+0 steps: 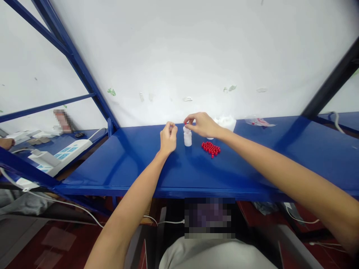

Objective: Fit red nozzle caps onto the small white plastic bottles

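A small white bottle [187, 139] stands upright on the blue table [134, 158]. Over its top, my right hand [204, 125] pinches a red bead [185, 123] between thumb and fingertips. To the left of the bottle, and apart from it, my left hand [168, 138] is raised with its fingers curled together; whatever they may hold is hidden. Many loose red beads [210, 148] lie in a pile to the right of the bottle. Partly covered by my right hand, a small white object [210, 137] sits behind the pile.
Fluffy white material [226, 122] lies near the wall, with a clear plastic bag [260, 122] holding something red farther right. Blue frame posts [94, 87] rise at the left. Beyond them are a power strip [67, 152] with cables and another person's hand [6, 143].
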The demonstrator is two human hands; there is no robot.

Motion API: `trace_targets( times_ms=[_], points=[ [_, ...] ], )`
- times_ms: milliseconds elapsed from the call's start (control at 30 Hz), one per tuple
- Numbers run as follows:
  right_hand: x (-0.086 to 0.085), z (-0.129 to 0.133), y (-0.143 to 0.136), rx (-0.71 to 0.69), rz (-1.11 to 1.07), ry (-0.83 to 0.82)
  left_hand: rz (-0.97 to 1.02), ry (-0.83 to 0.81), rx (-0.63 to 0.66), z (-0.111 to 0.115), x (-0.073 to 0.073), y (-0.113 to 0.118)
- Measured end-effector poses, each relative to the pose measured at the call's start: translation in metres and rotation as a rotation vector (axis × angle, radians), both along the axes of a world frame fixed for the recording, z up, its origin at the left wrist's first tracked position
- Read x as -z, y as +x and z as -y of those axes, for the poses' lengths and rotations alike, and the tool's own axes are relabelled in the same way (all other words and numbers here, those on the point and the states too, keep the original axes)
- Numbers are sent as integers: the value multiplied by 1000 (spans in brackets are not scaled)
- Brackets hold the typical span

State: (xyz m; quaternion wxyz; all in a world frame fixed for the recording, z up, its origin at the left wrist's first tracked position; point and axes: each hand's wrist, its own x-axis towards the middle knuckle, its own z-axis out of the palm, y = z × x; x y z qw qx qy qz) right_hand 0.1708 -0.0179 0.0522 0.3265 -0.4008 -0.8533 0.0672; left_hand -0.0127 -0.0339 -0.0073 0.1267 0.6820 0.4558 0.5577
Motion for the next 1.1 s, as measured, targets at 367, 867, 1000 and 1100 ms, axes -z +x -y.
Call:
trace_targets(
  times_ms=[367, 867, 1000, 1100],
  points=[
    [-7, 2, 60, 272, -4, 37, -347, -114, 239, -13, 18, 2],
    [29, -2, 67, 346, 171, -69, -238, -61, -223, -21, 12, -14],
    [32, 0, 54, 213, 114, -65, -109, 172, -97, -10, -4, -13],
    [32, 6, 46, 28, 9, -90, -60, 188, 89, 2, -12, -3]
  ],
)
